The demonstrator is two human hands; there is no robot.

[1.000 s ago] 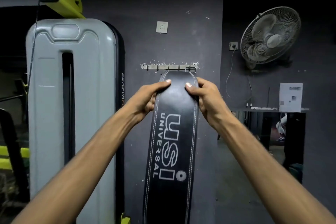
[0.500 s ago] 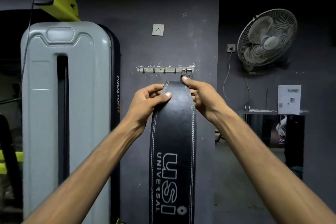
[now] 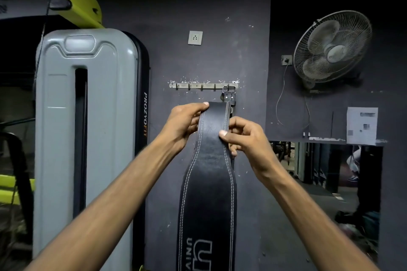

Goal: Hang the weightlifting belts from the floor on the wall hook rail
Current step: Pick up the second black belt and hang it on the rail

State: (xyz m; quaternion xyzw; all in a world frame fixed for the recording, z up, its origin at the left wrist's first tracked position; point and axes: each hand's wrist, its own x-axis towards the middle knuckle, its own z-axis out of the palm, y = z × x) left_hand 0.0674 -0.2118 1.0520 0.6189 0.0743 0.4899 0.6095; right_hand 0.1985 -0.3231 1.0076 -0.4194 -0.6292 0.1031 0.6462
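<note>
We held the black leather weightlifting belt with white stitching [image 3: 208, 182] up against the dark grey wall [image 3: 220, 50], both hands clamped on its narrow upper part. Our left hand [image 3: 184, 123] pinched the belt's left edge near the top, thumb across the front. Our right hand [image 3: 244, 136] gripped the right edge a little lower, thumb pressed on the leather. The belt's wide body hung straight down between our forearms, white lettering showing at the bottom. Its silver metal buckle [image 3: 229, 90] sat on the rightmost hook of the narrow metal wall hook rail [image 3: 198, 86], just above our hands. A tall grey plastic machine cover [image 3: 86, 138] stood to the left, and a white wall-mounted fan [image 3: 332, 48] hung far right.
</note>
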